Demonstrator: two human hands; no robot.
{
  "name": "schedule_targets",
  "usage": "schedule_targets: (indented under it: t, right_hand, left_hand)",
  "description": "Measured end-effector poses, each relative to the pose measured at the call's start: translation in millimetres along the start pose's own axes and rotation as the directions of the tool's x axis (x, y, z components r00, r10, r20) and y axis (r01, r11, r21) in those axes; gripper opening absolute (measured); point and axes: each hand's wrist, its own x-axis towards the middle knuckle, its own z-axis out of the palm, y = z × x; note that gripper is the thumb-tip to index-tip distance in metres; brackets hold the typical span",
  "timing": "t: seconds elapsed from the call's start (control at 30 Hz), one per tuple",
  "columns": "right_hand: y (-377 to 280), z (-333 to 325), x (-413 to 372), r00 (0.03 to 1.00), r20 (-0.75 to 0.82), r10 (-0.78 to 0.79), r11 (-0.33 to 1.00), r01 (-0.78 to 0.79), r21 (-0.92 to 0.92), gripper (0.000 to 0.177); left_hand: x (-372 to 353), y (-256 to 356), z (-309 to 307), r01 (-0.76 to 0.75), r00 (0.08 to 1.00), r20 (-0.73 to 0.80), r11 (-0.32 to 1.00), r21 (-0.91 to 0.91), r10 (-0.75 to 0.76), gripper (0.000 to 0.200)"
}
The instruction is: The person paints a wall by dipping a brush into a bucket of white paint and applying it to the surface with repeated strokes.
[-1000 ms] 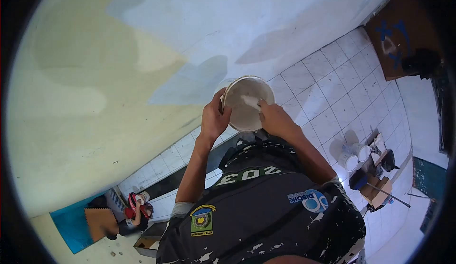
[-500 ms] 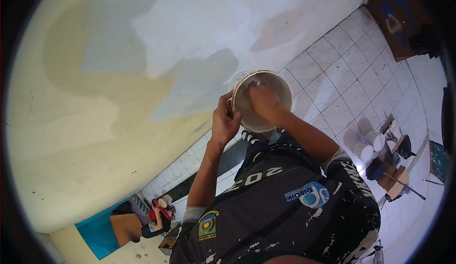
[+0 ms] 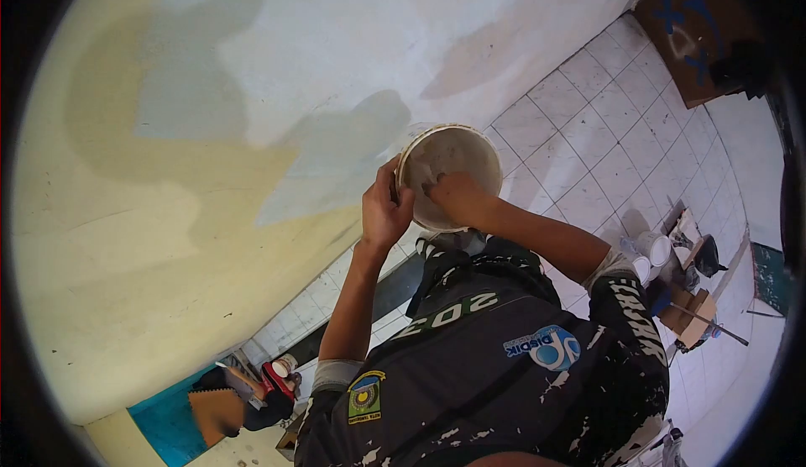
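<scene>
A white bucket [image 3: 480, 154] is held up in front of my body, its mouth turned toward me. My left hand [image 3: 386, 212] grips its left rim, thumb on the near side and fingers around the outer wall. Inside the bucket is my right hand [image 3: 457, 198], its fingers curled together near the inner wall. Whatever those fingers hold, if anything, cannot be made out. Pale greyish residue coats the bucket's inside. Beside the bucket on the left rises a wall [image 3: 109, 257], partly yellowish and partly covered in paler patches.
White floor tiles [image 3: 579, 131] lie to the right. Several items stand there, including a white tub [image 3: 653, 249] and a cardboard box [image 3: 690, 320]. A brown board [image 3: 680, 30] is at the upper right. Another person [image 3: 264, 404] is at the lower left, near a blue panel [image 3: 164, 417].
My right hand has shifted lower and toward the left inside the bucket. The bucket and my left hand appear slightly further left. The other person has changed posture.
</scene>
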Motion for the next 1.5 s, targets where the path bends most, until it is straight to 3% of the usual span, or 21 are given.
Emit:
schedule_targets:
  t: [0.1,0.27,0.4,0.47,0.5,0.57,0.6,0.77,0.9,0.97,1.2,1.27,1.37,1.5]
  right_hand:
    - [2,0,-6,0.996,0.084,-0.036,0.998,0.041,-0.057,0.028]
    - [-5,-38,-11,0.984,0.118,0.134,0.987,-0.122,-0.103,0.018]
    - [-2,-67,-17,0.981,0.141,0.133,0.983,-0.113,-0.143,0.025]
    - [0,-66,-19,0.974,0.018,0.227,0.974,-0.226,-0.028,0.035]
    - [2,-59,-18,0.974,0.021,0.226,0.974,-0.225,-0.032,0.035]
    - [7,-40,-13,0.944,-0.203,0.26,0.964,-0.241,0.113,0.042]
    - [7,-37,-12,0.944,-0.204,0.258,0.965,-0.24,0.109,0.042]
    - [8,-19,-11,0.946,-0.02,0.323,0.943,-0.32,0.084,0.035]
    - [10,-16,-18,0.953,0.009,0.304,0.946,-0.303,0.113,0.03]
    - [8,-15,-22,0.946,0.099,0.31,0.95,-0.312,0.011,0.021]
    - [8,-40,-23,0.962,-0.037,0.271,0.961,-0.268,0.069,0.023]
    - [8,-49,-16,0.936,-0.045,0.349,0.932,-0.342,0.118,0.038]
    - [17,-34,-10,0.928,-0.066,0.366,0.928,-0.359,0.098,0.04]
    - [16,-24,-14,0.914,0.042,0.403,0.912,-0.405,0.068,0.036]
  left_hand:
    - [-1,2,1,0.007,1.0,0.004,1.0,0.018,-0.007,0.051]
    - [-3,2,6,0.001,0.998,0.063,0.998,0.071,-0.005,0.05]
    - [-3,7,10,-0.062,0.998,0.009,0.997,0.038,0.062,0.049]
    - [-3,9,11,-0.091,0.996,-0.022,0.996,0.007,0.091,0.049]
    - [-4,10,11,-0.089,0.996,-0.025,0.996,0.003,0.089,0.049]
    - [-3,14,9,-0.015,1.0,0.023,1.0,0.006,0.015,0.05]
    - [-3,15,10,-0.017,1.0,0.019,1.0,0.004,0.017,0.05]
    - [-3,16,9,-0.018,1.0,0.005,1.0,-0.002,0.018,0.049]
    - [-7,9,14,-0.04,0.999,0.002,0.998,0.047,0.04,0.049]
    - [-8,7,17,-0.094,0.993,-0.06,0.994,0.047,0.097,0.048]
    - [-7,12,13,-0.063,0.998,-0.013,0.995,0.081,0.064,0.05]
    - [-7,15,15,-0.083,0.996,-0.017,0.993,0.08,0.084,0.051]
    - [-7,18,15,-0.074,0.997,0.0,0.993,0.094,0.075,0.051]
    - [-8,12,19,-0.04,0.999,0.014,0.995,0.09,0.039,0.052]
